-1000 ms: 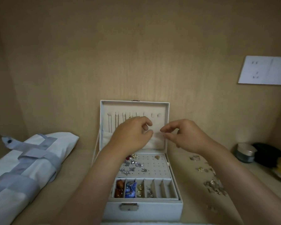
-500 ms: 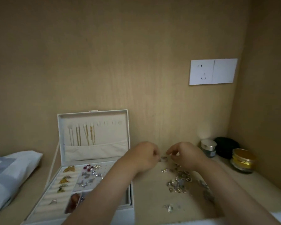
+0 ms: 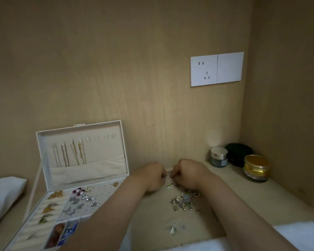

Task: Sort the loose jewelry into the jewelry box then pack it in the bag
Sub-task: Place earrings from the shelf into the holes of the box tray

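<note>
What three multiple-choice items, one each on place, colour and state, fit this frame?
1. Where does the loose jewelry lie?
A. in the bag
B. on the shelf, right of the jewelry box
C. on the floor
2. What colour is the rightmost jar?
A. gold
B. red
C. blue
3. How is the box's lid?
A. shut
B. taken off
C. open, standing upright
Answers: B, the pile lies on bare wood beside the box; A, its top and band shine gold; C, the lid's inside, hung with chains, faces the camera.
</note>
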